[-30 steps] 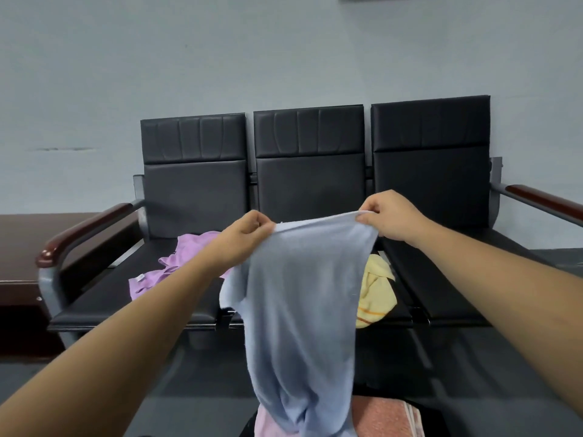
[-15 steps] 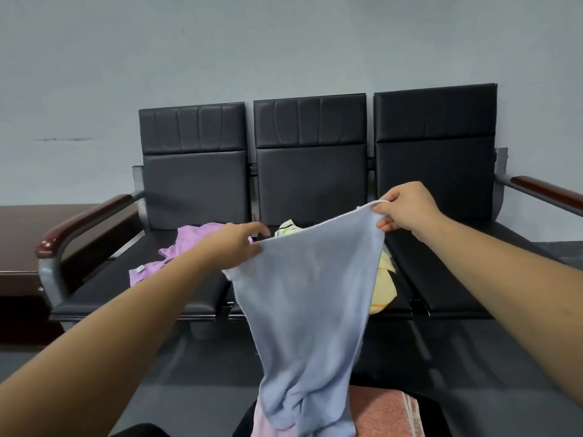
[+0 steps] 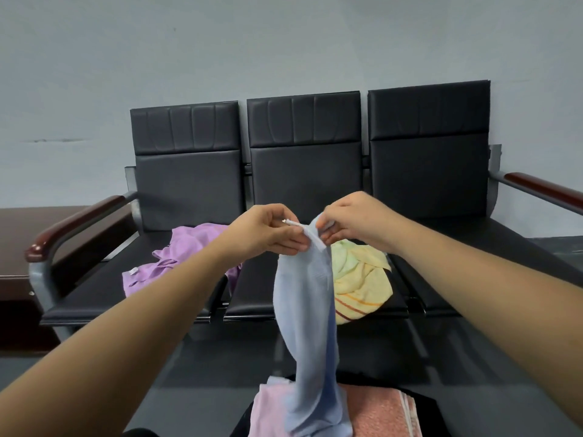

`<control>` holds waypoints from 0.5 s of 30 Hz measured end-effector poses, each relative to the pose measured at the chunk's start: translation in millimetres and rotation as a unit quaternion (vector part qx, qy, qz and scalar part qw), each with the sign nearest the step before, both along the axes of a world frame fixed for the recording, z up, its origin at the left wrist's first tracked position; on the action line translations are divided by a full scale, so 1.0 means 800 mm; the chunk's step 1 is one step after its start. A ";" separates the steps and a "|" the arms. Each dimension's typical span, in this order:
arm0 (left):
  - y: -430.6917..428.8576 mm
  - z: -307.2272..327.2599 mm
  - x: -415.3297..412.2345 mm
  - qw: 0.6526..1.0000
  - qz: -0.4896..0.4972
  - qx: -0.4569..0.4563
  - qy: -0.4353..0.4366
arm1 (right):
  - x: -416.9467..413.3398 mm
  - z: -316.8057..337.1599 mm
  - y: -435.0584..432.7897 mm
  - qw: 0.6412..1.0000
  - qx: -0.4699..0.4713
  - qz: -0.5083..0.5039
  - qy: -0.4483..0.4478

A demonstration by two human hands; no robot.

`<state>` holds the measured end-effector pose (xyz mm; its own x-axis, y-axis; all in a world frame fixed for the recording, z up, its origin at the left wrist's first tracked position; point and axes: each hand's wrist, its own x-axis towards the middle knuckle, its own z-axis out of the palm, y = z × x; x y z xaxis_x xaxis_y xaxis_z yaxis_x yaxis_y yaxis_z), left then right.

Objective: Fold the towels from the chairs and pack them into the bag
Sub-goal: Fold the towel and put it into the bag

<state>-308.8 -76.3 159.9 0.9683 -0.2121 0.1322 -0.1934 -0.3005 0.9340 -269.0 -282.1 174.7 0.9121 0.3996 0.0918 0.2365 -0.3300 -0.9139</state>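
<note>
Pale blue towel (image 3: 307,313) hangs doubled lengthwise; left hand (image 3: 268,230) and right hand (image 3: 353,220) pinch its top corners together.

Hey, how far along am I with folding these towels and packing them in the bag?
Done: a pink towel and a salmon towel lie in the dark bag. In hand: your left hand and right hand pinch the top corners of the blue towel together, mid-fold. Left: the purple towel and yellow towel, crumpled on the chairs.
</note>
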 end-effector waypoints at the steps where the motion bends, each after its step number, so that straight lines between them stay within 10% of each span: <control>1: -0.004 0.001 0.000 1.000 0.005 0.022 -0.014 | -0.003 -0.002 0.004 0.999 -0.041 0.015 -0.022; 6: -0.007 0.001 0.001 0.993 0.044 0.096 -0.059 | -0.005 -0.017 0.011 0.957 -0.220 0.030 -0.185; 11: 0.016 -0.007 0.005 0.931 0.025 0.341 -0.128 | 0.002 -0.018 -0.008 0.978 -0.135 0.012 -0.157; 15: 0.023 -0.016 -0.001 0.943 -0.027 0.281 -0.174 | 0.009 -0.024 -0.019 0.991 -0.075 0.020 -0.105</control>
